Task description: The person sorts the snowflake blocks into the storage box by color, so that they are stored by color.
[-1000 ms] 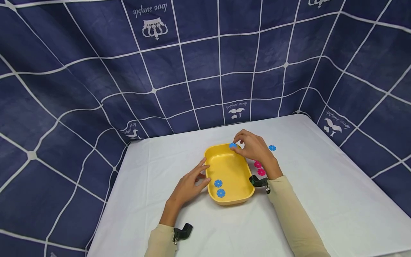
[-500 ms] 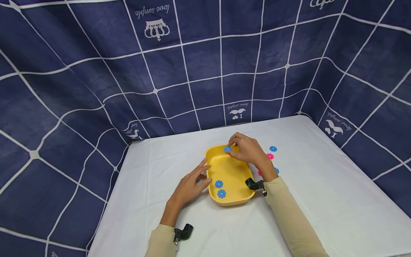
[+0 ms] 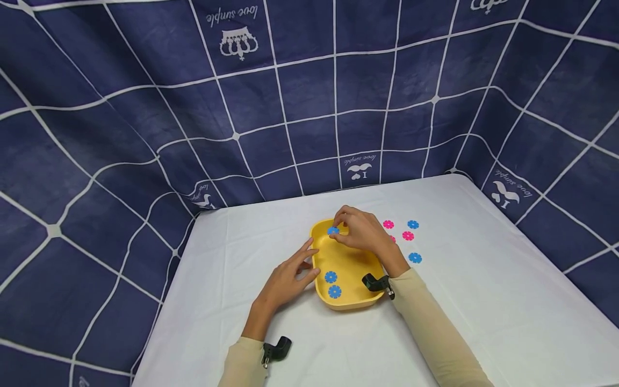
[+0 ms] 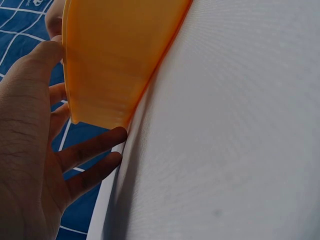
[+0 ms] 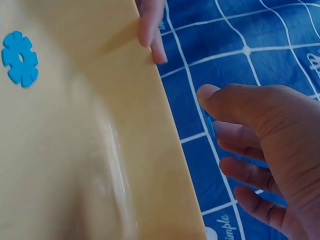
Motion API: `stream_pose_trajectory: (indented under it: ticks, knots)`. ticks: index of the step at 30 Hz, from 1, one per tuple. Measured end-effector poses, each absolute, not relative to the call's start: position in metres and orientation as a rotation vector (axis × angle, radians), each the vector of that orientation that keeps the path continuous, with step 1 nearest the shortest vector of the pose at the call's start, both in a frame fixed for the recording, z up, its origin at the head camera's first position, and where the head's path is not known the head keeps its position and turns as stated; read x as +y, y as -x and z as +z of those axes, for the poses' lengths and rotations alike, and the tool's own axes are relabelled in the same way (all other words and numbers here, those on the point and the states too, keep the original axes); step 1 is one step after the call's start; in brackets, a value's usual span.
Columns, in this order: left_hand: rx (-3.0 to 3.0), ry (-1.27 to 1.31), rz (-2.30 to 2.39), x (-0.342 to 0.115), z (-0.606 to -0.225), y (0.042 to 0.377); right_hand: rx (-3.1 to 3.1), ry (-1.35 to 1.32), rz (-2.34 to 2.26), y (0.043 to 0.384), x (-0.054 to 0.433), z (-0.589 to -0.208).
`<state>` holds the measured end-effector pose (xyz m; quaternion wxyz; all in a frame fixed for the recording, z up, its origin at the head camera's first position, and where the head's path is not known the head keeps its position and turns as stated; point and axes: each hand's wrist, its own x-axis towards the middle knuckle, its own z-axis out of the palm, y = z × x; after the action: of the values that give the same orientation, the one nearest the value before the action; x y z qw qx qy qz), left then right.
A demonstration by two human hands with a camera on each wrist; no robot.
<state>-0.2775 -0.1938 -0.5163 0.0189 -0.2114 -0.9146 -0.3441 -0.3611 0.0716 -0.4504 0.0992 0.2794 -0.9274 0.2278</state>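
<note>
A yellow tray [image 3: 348,266] is set lengthwise on the white-covered table [image 3: 483,301], between the left and right edges, its far end turned to the table's far edge. A notched blue disc [image 3: 333,230] is pinched by the right hand [image 3: 360,230], grip closed between thumb and fingertips, and is held over the tray's far end, toward the far left corner; whether the tray is touched by it cannot be told. In the right wrist view the pinched disc is mostly hidden by the thumb. The tray's left wall is touched by the left hand [image 3: 285,278], grip spread, thumb and a fingertip laid at the rim, other fingers held apart along the outside. Two loose discs [image 3: 331,277], both blue, are seen flat in the tray's near left corner, one just beside the other. More are scattered on the table between the tray and the right edge: a far pink disc [image 3: 388,224], a partly hidden pink disc [image 3: 392,239] by the right wrist, a third pink disc [image 3: 408,235], a far blue disc [image 3: 413,224] and a near blue disc [image 3: 415,258]. Beyond the table's far edge a dark blue curtain [image 3: 309,91] is hung, marked with white lines.
</note>
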Motion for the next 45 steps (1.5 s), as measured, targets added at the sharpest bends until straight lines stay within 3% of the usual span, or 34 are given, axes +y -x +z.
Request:
stream_pose_trajectory:
  ticks: [45]
  knots:
    - [-2.825, 0.697, -1.071, -0.197, -0.516, 0.278, -2.939, -1.127, 0.496, 0.362, 0.044, -0.474]
